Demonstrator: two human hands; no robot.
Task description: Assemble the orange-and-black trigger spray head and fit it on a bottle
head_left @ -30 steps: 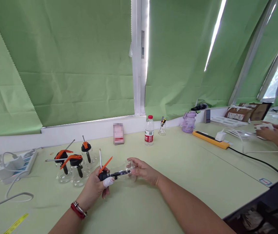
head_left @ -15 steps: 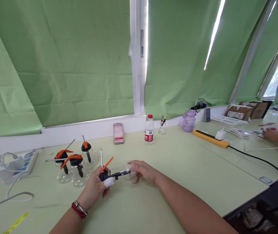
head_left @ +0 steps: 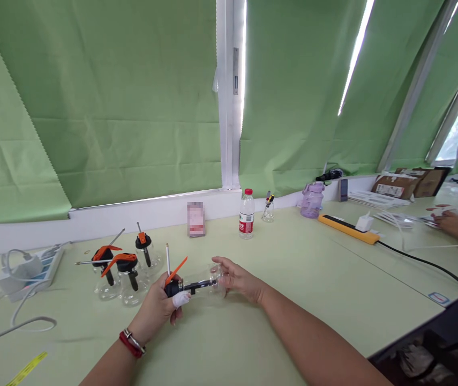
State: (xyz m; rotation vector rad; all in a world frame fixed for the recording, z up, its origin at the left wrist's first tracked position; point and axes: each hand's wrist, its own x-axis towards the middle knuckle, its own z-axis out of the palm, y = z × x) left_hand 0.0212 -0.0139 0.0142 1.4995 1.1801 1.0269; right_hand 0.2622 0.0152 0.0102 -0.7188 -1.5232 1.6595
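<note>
Left hand (head_left: 158,308) clamped on black cap (head_left: 171,289), right hand (head_left: 239,280) cupping clear bottle (head_left: 208,284): best kept coaxial, twisted gently.

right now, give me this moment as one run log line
left hand: grips black pump head | right hand: grips clear bottle | bottle: sideways above table | nearby: three finished bottles

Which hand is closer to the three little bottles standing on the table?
Left. The left hand grips the black cap of a held bottle, just right of the three bottles. The right hand holds its clear end, farther right.
</note>
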